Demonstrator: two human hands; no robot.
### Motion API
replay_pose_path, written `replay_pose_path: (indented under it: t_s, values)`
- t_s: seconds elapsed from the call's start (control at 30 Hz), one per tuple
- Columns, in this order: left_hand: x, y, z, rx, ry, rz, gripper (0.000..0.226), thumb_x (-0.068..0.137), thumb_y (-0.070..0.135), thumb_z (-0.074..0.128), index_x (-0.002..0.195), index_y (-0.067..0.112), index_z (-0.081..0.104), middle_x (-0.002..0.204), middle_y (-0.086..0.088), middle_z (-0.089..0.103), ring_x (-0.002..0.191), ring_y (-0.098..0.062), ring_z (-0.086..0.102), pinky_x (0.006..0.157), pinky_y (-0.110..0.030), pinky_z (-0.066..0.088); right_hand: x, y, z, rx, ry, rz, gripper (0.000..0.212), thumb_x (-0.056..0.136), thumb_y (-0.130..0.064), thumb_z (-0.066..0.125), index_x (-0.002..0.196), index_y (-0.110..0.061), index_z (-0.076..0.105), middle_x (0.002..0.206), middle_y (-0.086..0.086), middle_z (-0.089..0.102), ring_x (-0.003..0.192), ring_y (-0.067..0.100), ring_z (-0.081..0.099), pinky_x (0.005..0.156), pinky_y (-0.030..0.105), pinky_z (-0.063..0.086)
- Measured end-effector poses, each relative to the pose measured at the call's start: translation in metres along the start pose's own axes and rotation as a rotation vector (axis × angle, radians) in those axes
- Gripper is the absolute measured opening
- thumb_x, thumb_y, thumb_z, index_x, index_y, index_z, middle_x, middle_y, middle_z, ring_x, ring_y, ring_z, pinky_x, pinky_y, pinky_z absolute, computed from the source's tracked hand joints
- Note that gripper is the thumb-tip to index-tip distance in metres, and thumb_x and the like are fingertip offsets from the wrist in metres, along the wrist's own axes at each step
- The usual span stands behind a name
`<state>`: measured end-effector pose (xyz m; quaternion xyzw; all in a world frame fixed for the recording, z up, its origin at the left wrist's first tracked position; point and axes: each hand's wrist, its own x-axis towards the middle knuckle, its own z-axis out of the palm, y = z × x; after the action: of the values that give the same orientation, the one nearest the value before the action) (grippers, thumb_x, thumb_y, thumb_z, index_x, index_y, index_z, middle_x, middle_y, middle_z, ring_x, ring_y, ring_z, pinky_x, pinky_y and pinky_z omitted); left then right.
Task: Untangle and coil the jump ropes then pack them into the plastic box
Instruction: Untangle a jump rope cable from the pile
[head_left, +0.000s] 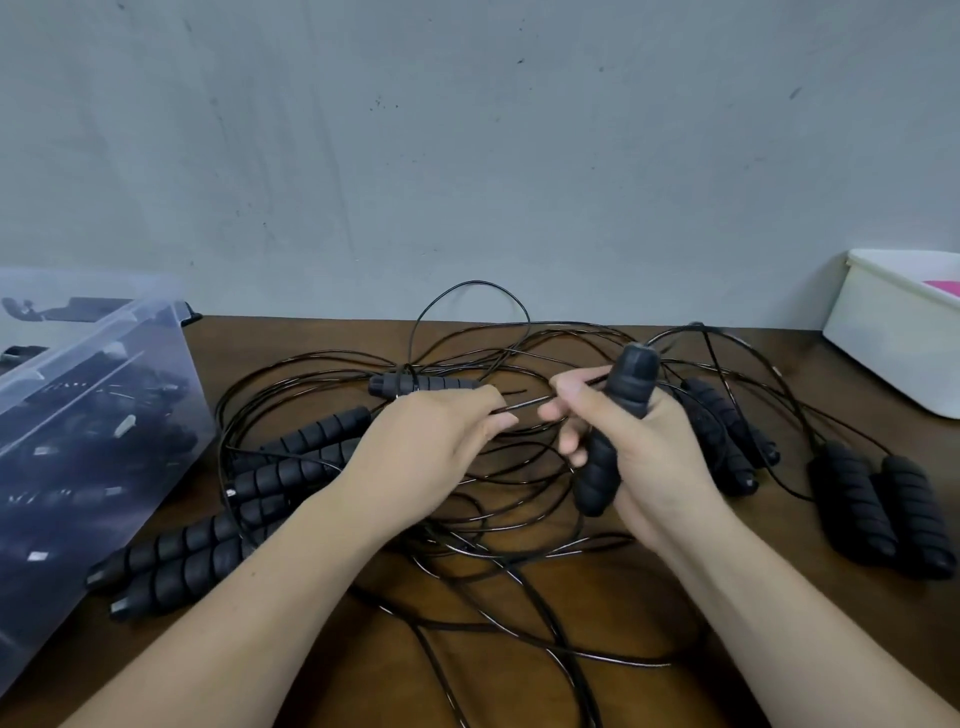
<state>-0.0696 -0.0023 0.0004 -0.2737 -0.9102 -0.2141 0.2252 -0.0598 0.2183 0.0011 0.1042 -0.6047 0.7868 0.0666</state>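
here, right hand (639, 447) grips handle (621, 415).

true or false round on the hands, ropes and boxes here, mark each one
1. The right hand grips a black foam handle. True.
2. The clear plastic box stands at the person's right. False: it is at the left; a white bin is at the right.
3. The left hand pinches a thin black cord. True.
4. The cords on the table lie neatly coiled. False: they lie in a loose tangle.
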Motion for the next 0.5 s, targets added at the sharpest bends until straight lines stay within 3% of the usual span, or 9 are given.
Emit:
replay_pose_path:
  t_s: [0.2, 0.5]
  values:
    - [-0.002, 0.003, 0.011, 0.011, -0.044, 0.052, 0.037, 0.106, 0.052, 0.035, 0.094, 0.024, 0.056, 0.074, 0.007, 0.055, 0.069, -0.016, 0.056, 0.063, -0.044, 0.051, -0.005, 0.015, 0.006, -0.166, -0.057, 0.009, 0.013, 0.096, -0.016, 0.077, 0.101, -0.004, 0.078, 0.086, 0.023, 0.076, 0.067, 0.027, 0.064, 0.057, 0.032, 0.05]
    - [0.003, 0.004, 0.0, -0.075, -0.03, 0.002, 0.041, 0.107, 0.055, 0.039, 0.101, 0.023, 0.065, 0.078, 0.007, 0.061, 0.075, -0.014, 0.06, 0.069, -0.042, 0.051, -0.001, -0.003, -0.001, -0.121, 0.041, -0.054, 0.015, 0.095, -0.013, 0.076, 0.1, 0.001, 0.075, 0.086, 0.017, 0.079, 0.068, 0.02, 0.066, 0.06, 0.027, 0.052]
